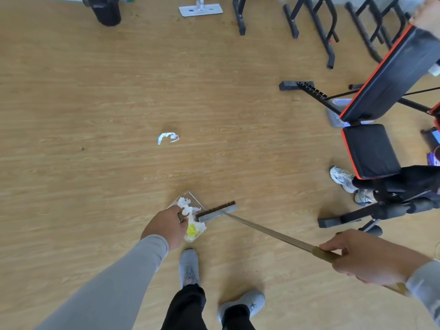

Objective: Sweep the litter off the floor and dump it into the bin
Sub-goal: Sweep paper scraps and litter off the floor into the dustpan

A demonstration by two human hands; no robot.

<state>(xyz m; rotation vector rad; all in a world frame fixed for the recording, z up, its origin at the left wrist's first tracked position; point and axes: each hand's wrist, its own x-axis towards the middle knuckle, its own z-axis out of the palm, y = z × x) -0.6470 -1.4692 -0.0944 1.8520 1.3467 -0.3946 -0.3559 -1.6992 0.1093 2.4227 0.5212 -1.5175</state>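
My left hand [166, 226] grips the handle of a clear dustpan [194, 198] held low over the wooden floor, just ahead of my feet. White paper scraps and a yellow piece [192, 230] lie in the pan. My right hand [364, 257] holds the long handle of a broom [217, 211], whose brush head rests against the pan's right edge. One crumpled white scrap [167, 138] lies on the floor farther ahead. A black bin [106, 9] stands at the far left top.
A flat white mop [201, 9] rests on the floor at the back. Black and red workout benches [371, 151] and black frames [319, 27] fill the right side. Another person's white shoes [342, 178] stand by the bench.
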